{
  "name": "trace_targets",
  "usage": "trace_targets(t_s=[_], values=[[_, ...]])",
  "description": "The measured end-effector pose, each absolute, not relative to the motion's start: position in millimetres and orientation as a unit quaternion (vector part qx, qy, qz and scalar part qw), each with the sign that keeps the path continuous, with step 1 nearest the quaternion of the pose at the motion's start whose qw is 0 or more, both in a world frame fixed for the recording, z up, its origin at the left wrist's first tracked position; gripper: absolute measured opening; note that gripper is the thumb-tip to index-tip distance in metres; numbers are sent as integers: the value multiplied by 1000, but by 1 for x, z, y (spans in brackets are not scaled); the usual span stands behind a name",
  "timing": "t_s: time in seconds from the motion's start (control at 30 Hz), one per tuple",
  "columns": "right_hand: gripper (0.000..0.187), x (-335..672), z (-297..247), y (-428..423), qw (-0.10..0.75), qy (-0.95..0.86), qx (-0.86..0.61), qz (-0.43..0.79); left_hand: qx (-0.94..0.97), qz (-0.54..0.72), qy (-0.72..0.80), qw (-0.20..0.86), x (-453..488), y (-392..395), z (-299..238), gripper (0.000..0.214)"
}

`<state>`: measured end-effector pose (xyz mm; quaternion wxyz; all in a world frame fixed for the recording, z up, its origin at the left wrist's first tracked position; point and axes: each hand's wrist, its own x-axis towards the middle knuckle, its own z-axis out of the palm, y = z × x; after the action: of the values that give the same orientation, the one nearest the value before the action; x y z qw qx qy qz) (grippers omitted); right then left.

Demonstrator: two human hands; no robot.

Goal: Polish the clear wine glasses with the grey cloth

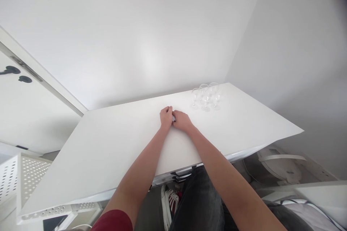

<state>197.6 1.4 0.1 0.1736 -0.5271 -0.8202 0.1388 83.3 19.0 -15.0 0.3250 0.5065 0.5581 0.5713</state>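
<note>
Item: small grey object (173,118), one, at centre frame on the white desk (114,144), mostly hidden, so its long axis cannot be told. It sits between the two hands where they meet, touching both, with neither hand nearer. Left hand (166,114), one: grip closed, fingers curled into a loose fist against the object's left side. Right hand (182,120), one: grip likewise closed, knuckles up, pressed to its right side. Stemmed glasses (206,97), clear and upright, in a tight cluster toward the upper right of the hands and nearer the right hand; five can be made out, though overlap leaves the count unsure. Also: door handle (11,70), one, upper left; perforated white rack (24,177), one, lower left; shoe (169,202), one, beneath the desk edge.
</note>
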Motion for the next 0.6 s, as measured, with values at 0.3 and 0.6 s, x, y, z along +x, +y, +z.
trace_targets(t_s=[0.3,0.6], values=[[34,195,2,-8,194,-829,-523,48,481,600,538,345,80,10,-8,44],[53,202,10,-56,223,-843,-487,40,419,663,575,234,70,-41,18,43]])
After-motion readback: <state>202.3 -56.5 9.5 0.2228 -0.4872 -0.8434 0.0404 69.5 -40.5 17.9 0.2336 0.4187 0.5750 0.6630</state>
